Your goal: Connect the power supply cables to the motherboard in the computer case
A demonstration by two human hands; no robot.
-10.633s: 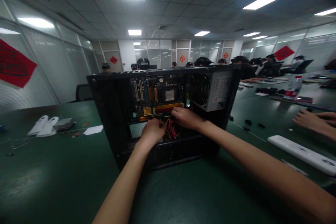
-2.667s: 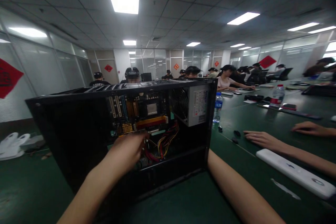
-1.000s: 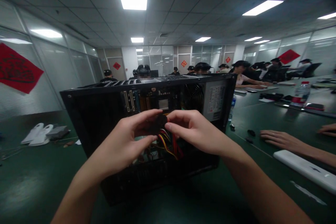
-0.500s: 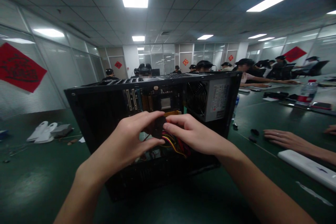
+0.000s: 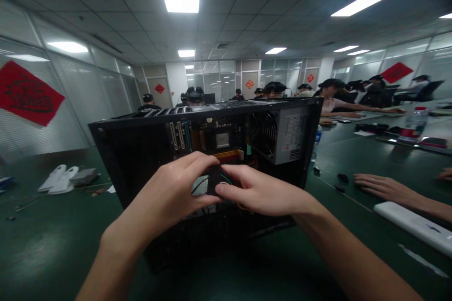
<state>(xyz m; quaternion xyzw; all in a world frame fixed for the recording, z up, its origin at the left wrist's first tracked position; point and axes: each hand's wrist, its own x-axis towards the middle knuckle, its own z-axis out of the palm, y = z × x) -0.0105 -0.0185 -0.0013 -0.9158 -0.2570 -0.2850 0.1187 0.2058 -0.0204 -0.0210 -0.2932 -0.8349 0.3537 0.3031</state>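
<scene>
An open black computer case point(image 5: 127, 160) stands on the green table point(image 5: 52, 244), showing its motherboard point(image 5: 208, 138) and a grey power supply point(image 5: 282, 134) with a fan. My left hand point(image 5: 169, 197) and my right hand point(image 5: 257, 193) meet in front of the opening. Both pinch a small black connector point(image 5: 213, 179) between thumbs and fingers. Thin wires run from it down into the case, mostly hidden behind my hands.
Another person's hand point(image 5: 379, 187) lies flat on the table at the right, beside a long white panel point(image 5: 413, 226). Small black parts point(image 5: 341, 179) sit near the case. White items point(image 5: 58, 178) lie at the far left. Several people sit further back; a water bottle point(image 5: 413, 124) stands at the right.
Both hands have sunk slightly with the black connector and closed tighter around it, now covering the coloured wires. The case and the neighbour's hand have stayed put.
</scene>
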